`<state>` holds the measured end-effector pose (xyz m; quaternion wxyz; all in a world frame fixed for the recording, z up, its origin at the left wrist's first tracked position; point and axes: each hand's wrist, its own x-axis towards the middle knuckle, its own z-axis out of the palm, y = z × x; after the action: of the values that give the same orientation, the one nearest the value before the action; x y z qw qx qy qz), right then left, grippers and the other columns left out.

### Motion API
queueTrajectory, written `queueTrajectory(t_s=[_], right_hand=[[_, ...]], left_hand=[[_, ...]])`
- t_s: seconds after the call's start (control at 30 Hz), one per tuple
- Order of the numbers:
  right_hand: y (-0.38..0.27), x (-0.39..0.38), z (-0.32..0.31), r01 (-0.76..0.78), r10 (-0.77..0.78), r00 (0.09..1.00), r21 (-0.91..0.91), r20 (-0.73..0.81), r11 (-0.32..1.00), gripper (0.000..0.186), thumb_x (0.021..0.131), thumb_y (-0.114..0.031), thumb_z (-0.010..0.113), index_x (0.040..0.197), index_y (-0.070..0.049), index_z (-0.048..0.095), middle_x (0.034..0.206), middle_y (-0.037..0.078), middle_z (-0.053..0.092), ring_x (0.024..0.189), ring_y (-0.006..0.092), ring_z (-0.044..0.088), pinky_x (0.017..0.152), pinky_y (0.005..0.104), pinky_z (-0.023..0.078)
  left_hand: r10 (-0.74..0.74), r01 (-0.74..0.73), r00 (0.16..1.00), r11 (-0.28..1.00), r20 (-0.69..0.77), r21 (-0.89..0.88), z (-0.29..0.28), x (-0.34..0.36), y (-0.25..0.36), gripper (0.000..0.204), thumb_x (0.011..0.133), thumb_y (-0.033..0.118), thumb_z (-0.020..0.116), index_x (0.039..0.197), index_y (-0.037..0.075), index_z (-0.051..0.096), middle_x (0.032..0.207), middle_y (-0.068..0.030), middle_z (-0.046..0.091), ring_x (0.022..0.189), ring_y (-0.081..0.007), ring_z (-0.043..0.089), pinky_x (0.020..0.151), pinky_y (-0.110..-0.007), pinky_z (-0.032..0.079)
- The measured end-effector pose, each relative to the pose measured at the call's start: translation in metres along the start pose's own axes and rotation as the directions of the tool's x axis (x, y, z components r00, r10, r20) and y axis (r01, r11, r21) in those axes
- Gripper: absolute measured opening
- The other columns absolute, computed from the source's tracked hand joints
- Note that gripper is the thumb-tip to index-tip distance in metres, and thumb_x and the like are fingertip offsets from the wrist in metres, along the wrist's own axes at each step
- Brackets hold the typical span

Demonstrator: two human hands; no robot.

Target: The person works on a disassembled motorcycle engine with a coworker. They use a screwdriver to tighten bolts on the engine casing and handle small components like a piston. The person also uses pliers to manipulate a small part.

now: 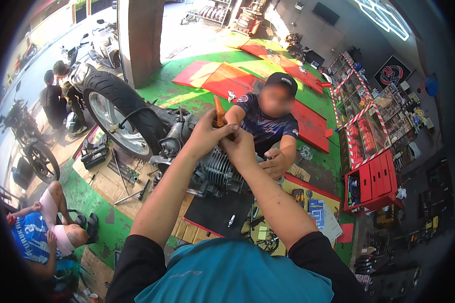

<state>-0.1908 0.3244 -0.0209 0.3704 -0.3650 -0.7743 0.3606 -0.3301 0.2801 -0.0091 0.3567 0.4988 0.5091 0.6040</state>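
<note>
My left hand [208, 132] is closed around an orange ridged object [219, 108], perhaps a tool handle, held upright over a motorcycle engine. My right hand [239, 146] is closed just beside it, touching my left, and what its fingers hold is hidden. Below them is the finned engine block [218, 174], joined to metal housings [176, 136] and a large rear wheel [117, 113] on the left. A co-worker in a cap and patterned shirt [265, 121] leans in across the engine, one hand [275, 164] beside the cylinder, at the right of my hands.
Loose tools [128, 198] lie on cardboard at left; a black mat [210, 214] with small parts is below. A red tool cabinet [369, 182] stands at right, red ramps [311, 129] behind. A seated person [45, 232] is at lower left; others [55, 101] crouch near motorcycles.
</note>
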Motion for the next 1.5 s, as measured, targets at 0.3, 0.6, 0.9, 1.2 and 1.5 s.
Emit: queueTrajectory(t_s=[0.3,0.6,0.9,1.2,1.5], right_hand=[[-0.013,-0.002,-0.009,0.159,-0.148,0.987,-0.212,0.065,0.964,0.024,0.091,-0.024,0.072,0.109,-0.009,0.075,0.086,0.014,0.074,0.076,0.0301,0.073,0.068,0.0381,0.054],[0.001,0.001,-0.006,0.156,-0.154,0.988,-0.137,0.025,0.978,0.035,0.090,-0.037,0.071,0.116,-0.014,0.074,0.081,0.015,0.073,0.075,0.0302,0.074,0.066,0.0394,0.053],[-0.009,0.002,-0.005,0.026,-0.020,0.999,-0.204,0.031,0.979,0.028,0.095,-0.037,0.065,0.109,-0.015,0.075,0.084,0.015,0.073,0.079,0.0329,0.073,0.069,0.0422,0.053],[-0.028,0.001,-0.006,0.028,-0.015,0.997,-0.168,0.074,0.985,0.021,0.094,-0.019,0.067,0.107,-0.003,0.072,0.084,0.019,0.073,0.075,0.0307,0.072,0.070,0.0374,0.054],[-0.001,0.006,-0.004,0.147,-0.146,0.987,0.001,0.069,0.989,0.024,0.093,-0.019,0.071,0.111,-0.003,0.072,0.079,0.012,0.072,0.072,0.0183,0.068,0.067,0.0330,0.052]], left_hand=[[-0.035,0.053,0.998,0.940,0.061,-0.337,-0.010,-0.002,-0.012,0.042,0.094,0.014,0.073,0.130,0.000,0.057,0.112,-0.0070,0.068,0.106,-0.0130,0.065,0.091,-0.030,0.053],[-0.145,0.222,0.973,0.813,0.182,-0.539,-0.014,-0.007,-0.011,0.047,0.089,0.008,0.078,0.130,0.000,0.057,0.113,-0.0055,0.068,0.101,-0.0133,0.066,0.091,-0.030,0.053],[-0.019,0.031,0.999,0.958,0.046,-0.284,-0.003,-0.005,0.000,0.042,0.096,0.011,0.071,0.133,-0.002,0.057,0.120,-0.0087,0.067,0.110,-0.0163,0.065,0.096,-0.033,0.053],[-0.015,0.019,1.000,0.959,0.016,-0.284,-0.013,0.001,-0.009,0.032,0.092,0.011,0.075,0.120,-0.001,0.065,0.101,-0.0037,0.068,0.102,-0.0121,0.064,0.092,-0.029,0.051],[-0.065,0.155,0.981,0.829,0.183,-0.537,-0.020,-0.010,0.002,0.045,0.091,0.010,0.075,0.131,-0.003,0.057,0.117,-0.0064,0.068,0.107,-0.0145,0.066,0.093,-0.029,0.053]])
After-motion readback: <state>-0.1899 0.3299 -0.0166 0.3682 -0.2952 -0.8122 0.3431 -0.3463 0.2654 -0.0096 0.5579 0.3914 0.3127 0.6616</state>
